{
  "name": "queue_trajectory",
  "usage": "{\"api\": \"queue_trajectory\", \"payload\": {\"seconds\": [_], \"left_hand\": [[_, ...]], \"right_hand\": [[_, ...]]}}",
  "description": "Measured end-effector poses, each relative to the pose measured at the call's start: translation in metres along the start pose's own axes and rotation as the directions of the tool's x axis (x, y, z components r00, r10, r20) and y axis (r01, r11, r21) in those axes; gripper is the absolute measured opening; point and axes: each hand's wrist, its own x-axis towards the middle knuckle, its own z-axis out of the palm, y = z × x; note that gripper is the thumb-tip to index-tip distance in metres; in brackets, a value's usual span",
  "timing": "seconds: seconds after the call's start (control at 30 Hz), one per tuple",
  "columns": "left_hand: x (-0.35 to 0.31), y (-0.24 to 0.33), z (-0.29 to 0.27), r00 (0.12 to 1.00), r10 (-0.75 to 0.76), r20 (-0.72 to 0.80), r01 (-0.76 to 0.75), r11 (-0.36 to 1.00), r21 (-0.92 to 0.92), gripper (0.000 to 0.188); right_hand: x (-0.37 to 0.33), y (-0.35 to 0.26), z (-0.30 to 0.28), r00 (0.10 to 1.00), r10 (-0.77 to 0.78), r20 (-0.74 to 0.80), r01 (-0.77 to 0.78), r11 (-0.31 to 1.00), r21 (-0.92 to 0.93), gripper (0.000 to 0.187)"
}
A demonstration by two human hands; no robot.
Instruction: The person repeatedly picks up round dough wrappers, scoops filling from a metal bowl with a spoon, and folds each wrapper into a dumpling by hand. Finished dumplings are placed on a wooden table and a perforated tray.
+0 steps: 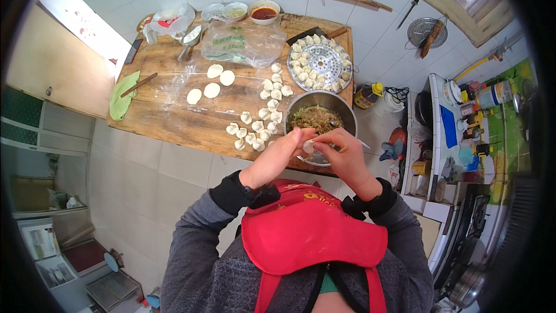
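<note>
A small white dumpling (pixel 308 147) is held between my two hands at the near edge of the wooden table. My left hand (pixel 277 155) supports it from the left with closed fingers, and my right hand (pixel 346 155) pinches its right side. Just beyond them stands a steel bowl (pixel 346 117) with minced filling (pixel 314 117) and a utensil in it; my hands hide its near part. Left of the bowl, several folded dumplings (pixel 259 127) lie on the table. Farther left are several flat round wrappers (pixel 212 90).
A perforated metal tray (pixel 328 65) with dumplings around its rim sits at the back right, beside a dark cleaver (pixel 313 33). A clear plastic bag (pixel 243 43), a bowl of red sauce (pixel 263 13) and a green cloth (pixel 123 95) with a stick (pixel 139 83) occupy the table.
</note>
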Motion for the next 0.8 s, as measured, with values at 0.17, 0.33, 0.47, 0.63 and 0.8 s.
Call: {"api": "queue_trajectory", "payload": {"seconds": [0.17,0.33,0.47,0.63,0.8], "left_hand": [[-0.006,-0.013,-0.01,0.99,0.121,-0.067,-0.106,0.975,0.196,0.031],[-0.002,-0.019,-0.016,0.963,0.219,-0.155,-0.184,0.96,0.211,0.02],[-0.006,-0.023,-0.025,0.958,0.201,-0.204,-0.11,0.917,0.384,0.014],[-0.002,-0.043,-0.035,0.954,0.169,-0.248,-0.102,0.959,0.263,0.011],[0.002,-0.069,-0.067,0.916,0.247,-0.317,-0.063,0.868,0.492,0.011]], "right_hand": [[0.004,-0.002,0.01,0.988,0.15,-0.024,-0.149,0.988,0.038,0.01],[0.006,0.001,0.02,0.988,0.148,-0.031,-0.148,0.989,-0.006,0.01],[0.005,0.005,0.029,0.987,0.159,-0.007,-0.159,0.987,-0.023,0.01],[0.006,0.015,0.041,0.975,0.209,0.072,-0.207,0.978,-0.028,0.009],[0.014,0.035,0.052,0.92,0.334,0.206,-0.328,0.943,-0.061,0.026]]}}
